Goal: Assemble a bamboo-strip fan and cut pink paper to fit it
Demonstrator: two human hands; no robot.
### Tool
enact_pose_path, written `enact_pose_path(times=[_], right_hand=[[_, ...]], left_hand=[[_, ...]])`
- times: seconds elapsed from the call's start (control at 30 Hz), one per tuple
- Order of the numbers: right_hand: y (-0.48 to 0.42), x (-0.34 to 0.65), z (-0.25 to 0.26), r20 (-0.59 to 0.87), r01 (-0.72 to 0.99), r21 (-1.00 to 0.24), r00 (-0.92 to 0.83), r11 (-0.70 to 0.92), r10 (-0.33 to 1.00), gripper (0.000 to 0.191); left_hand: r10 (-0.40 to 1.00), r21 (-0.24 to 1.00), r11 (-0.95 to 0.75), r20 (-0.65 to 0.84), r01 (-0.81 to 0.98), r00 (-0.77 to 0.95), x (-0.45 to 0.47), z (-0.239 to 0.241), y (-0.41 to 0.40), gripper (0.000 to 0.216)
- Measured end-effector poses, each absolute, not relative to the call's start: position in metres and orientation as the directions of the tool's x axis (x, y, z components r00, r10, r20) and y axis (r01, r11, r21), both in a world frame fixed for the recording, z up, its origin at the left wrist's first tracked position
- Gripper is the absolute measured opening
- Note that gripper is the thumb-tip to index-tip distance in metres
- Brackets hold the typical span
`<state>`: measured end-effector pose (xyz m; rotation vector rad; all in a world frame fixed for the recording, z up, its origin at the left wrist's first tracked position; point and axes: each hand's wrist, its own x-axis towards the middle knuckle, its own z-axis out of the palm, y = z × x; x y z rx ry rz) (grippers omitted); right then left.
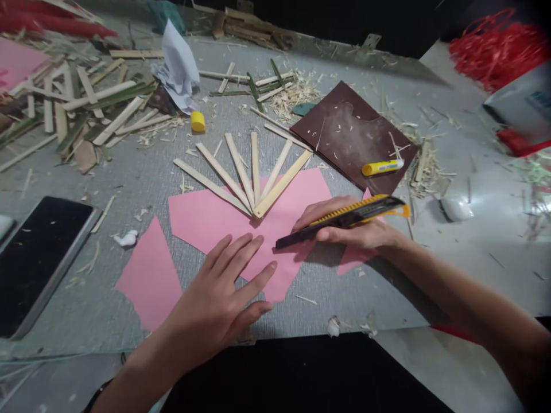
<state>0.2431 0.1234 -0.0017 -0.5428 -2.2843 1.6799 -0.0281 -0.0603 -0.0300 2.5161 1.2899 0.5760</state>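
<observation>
A large sheet of pink paper [198,221] lies on the grey table. Flat wooden sticks [240,176] fan out over its far edge, joined at one end near the sheet's middle. My left hand [235,275] rests with fingers spread on the near part of the sheet. In my right hand [344,226] is a yellow and black utility knife [350,217], its dark front end pointing left, low over the paper; whether it touches cannot be made out. Cut-off pink pieces lie at both sides, one a pink scrap [150,278] on the left.
A maroon board [340,129] carries a yellow glue tube [383,167]; its yellow cap [198,121] stands farther left. A phone [43,258] lies at left. Split wood pieces [90,97], crumpled white paper [177,71] and shavings cover the far side. Red string [495,49] is heaped at right.
</observation>
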Motion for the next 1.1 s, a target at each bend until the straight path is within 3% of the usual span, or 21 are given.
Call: enact_pose_path(times=[0.37,0.73,1.1], right_hand=[[0.151,0.225,-0.014,-0.11,0.108,-0.994,-0.912,-0.027,0.395,0.024],[0.151,0.224,-0.016,-0.021,0.043,-0.997,-0.947,0.061,0.32,0.021],[0.151,0.226,-0.012,-0.092,0.153,-0.974,-0.94,0.164,0.329,0.022]], left_hand=[[0.84,0.428,-0.537,0.198,0.727,0.504,-0.029,-0.03,-0.059,0.043],[0.835,0.423,-0.546,0.205,0.723,0.51,-0.028,-0.029,-0.058,0.042],[0.838,0.422,-0.541,0.193,0.728,0.511,-0.028,-0.028,-0.058,0.041]])
